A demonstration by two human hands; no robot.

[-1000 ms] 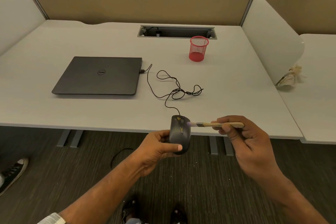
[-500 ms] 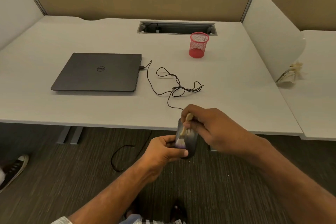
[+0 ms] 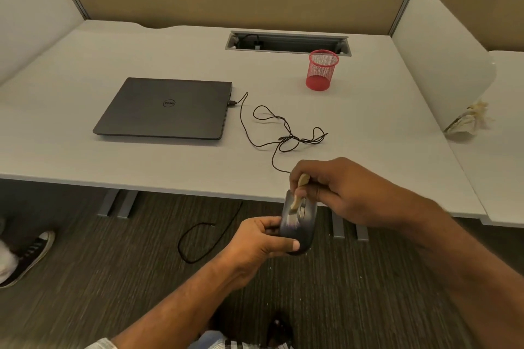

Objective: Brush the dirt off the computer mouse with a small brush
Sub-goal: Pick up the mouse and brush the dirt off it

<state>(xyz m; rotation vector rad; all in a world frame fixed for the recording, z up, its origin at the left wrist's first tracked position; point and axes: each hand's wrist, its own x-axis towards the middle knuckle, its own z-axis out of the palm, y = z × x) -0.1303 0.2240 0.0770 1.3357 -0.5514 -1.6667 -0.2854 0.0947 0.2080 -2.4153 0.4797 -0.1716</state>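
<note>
Head view: empty red mesh cup [image 3: 322, 71] upright on desk [image 3: 85, 156]

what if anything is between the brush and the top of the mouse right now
Nothing visible. The right hand holds the small brush with its bristles already down on the top of the mouse, just left of the scroll wheel. The left hand grips the mouse by its left side and near end, clear of the brushed patch.

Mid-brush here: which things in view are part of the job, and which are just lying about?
In the job:
mouse, held in the left hand
small brush, in the right hand, bristles on the mouse
mouse cable

Lying about:
closed laptop
red mesh cup
crumpled paper
loose cord on the floor
</note>
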